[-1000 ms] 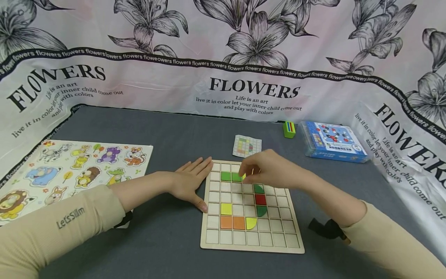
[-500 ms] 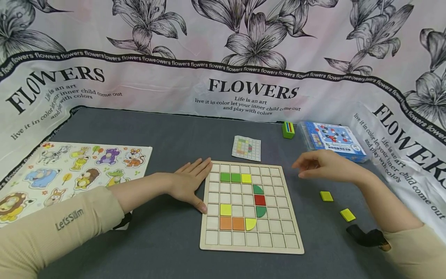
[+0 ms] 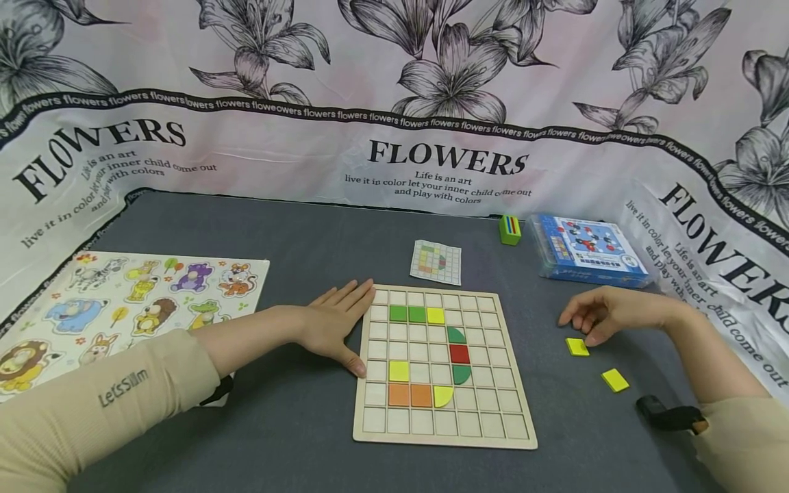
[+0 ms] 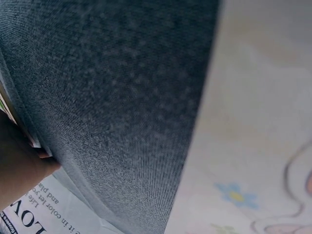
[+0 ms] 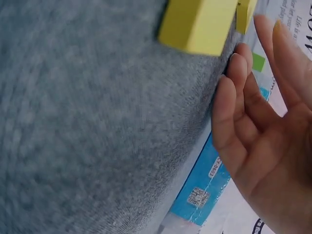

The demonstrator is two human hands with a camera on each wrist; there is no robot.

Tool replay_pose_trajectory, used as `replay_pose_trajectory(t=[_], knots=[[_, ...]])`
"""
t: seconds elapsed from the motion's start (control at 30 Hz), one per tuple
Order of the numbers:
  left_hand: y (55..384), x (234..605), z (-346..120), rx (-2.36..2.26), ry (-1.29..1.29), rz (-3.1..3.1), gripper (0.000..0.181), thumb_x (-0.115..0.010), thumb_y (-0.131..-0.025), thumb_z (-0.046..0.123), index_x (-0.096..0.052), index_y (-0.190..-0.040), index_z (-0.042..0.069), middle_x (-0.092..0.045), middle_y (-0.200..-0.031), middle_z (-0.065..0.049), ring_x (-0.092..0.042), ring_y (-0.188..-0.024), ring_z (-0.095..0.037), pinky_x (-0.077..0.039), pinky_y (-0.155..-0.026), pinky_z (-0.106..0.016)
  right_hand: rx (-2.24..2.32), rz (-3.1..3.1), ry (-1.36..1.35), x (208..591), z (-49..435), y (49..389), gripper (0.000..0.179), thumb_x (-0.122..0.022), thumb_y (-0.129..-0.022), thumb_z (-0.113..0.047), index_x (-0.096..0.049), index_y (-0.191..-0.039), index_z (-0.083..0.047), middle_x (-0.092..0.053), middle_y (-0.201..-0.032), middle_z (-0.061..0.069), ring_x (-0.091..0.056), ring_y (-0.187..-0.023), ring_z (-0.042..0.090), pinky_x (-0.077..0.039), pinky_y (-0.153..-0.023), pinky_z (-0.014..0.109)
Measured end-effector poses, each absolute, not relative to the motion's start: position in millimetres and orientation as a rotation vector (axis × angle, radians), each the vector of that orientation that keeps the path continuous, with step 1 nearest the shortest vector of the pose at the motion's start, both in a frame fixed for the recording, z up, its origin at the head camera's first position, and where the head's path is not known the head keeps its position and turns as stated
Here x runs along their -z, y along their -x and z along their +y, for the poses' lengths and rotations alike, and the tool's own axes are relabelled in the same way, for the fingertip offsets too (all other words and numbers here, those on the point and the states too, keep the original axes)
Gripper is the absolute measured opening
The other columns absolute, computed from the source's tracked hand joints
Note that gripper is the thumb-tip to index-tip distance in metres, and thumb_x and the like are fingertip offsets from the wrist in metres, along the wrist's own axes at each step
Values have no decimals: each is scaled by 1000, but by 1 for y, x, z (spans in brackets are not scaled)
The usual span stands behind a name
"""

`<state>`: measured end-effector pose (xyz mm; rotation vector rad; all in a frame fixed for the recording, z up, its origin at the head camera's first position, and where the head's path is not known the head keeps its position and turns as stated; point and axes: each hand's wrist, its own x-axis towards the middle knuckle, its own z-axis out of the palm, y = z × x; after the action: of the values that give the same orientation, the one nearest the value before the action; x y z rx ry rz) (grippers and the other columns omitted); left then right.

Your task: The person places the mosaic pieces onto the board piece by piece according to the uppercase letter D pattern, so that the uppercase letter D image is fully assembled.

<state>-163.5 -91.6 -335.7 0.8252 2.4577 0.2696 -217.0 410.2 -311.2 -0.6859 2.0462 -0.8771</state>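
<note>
A wooden grid board (image 3: 493,424) lies in the middle of the table in the head view. Along its left edge rests my left hand (image 3: 333,332), fingers spread and thumb touching the frame. Set in its cells are green, yellow, red and orange tiles, some square and some rounded, among them a yellow square (image 3: 435,315) in the upper row. Right of the board my right hand (image 3: 622,313) hovers over a yellow square tile (image 3: 577,348), its thumb tip beside it and its fingers loosely bent, holding nothing. Another yellow tile (image 3: 615,380) lies nearer the wrist.
A small pattern card (image 3: 435,261) lies behind the board. Farther right stand a green block with coloured stripes (image 3: 509,230) and a blue boxed set (image 3: 594,252). An animal picture board (image 3: 142,301) lies at left, partly under the left forearm. A flower-printed cloth hangs behind.
My right hand has let go of a yellow square in the upper row of the board and moved right, down to the loose yellow tiles. The left hand stays put.
</note>
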Motion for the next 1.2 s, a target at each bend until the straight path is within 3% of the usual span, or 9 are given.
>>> replay_pose_trajectory(t=[0.27,0.57,0.9,1.1,1.2], knots=[[163,335,-92,-274,-827,2455,126,-68,-79,69,8,-159,10,19,-167,-7,17,-156,-31,1,-127,-55,850,2009,788,318,409,218,31,-69,-88,-2,-59,-116,0,-44,-87,20,-44,-77,24,-44,-61,30],[163,336,-92,-271,-823,2459,126,-69,-79,68,8,-159,9,18,-167,-7,15,-156,-31,0,-127,-55,753,2154,763,320,399,212,32,-80,-79,-17,-61,-103,-8,-46,-82,17,-45,-72,21,-39,-58,30],[164,337,-92,-271,-826,2465,126,-69,-78,69,7,-159,9,18,-168,-7,15,-156,-32,-1,-127,-55,692,2179,741,313,391,212,29,-82,-76,-20,-64,-95,-8,-54,-81,19,-49,-66,14,-44,-58,27],[164,337,-92,-277,-824,2462,127,-69,-78,68,8,-159,9,18,-167,-7,15,-156,-32,0,-127,-55,662,2189,678,309,388,213,27,-81,-76,-18,-62,-89,-4,-59,-75,3,-51,-63,2,-46,-56,24],[164,338,-92,-275,-821,2461,127,-69,-78,68,9,-159,9,18,-167,-7,15,-156,-31,0,-127,-55,679,2174,684,308,386,213,24,-79,-78,-16,-61,-88,-3,-59,-75,0,-51,-63,1,-45,-56,25]])
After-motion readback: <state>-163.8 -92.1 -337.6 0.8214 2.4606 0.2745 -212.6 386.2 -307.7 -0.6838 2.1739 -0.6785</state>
